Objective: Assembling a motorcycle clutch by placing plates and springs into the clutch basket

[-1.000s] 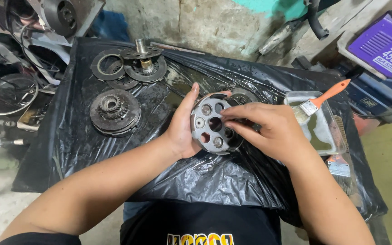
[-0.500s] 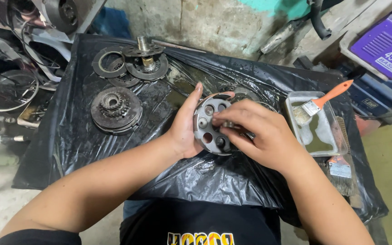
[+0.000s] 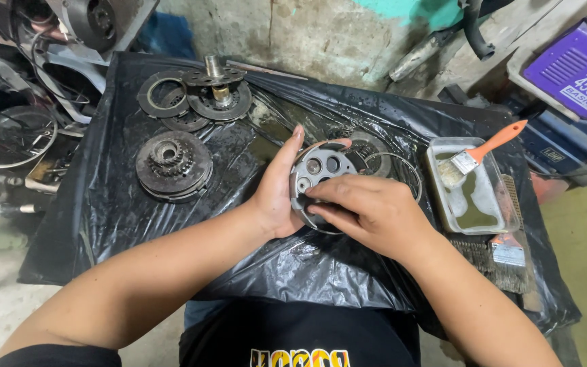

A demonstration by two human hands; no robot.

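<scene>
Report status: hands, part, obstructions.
Left hand cups the round grey perforated metal plate. Right hand lies over its lower edge. Nothing between them.

The right hand (image 3: pixel 368 214) covers the lower half of the disc (image 3: pixel 321 170), so what lies under its fingers (image 3: pixel 327 200) cannot be seen. Behind the fingertips, a plate (image 3: pixel 368 146) is partly hidden. Both elbows are cut off by the bottom edge.

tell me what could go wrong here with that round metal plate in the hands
The black plastic sheet looks wet and oily, so the round holed plate, gripped only at its edges by the left hand and right hand, might slip. The loose thin ring lying beside it could get knocked. The tray of murky liquid sits close to the right forearm and might tip.
</scene>
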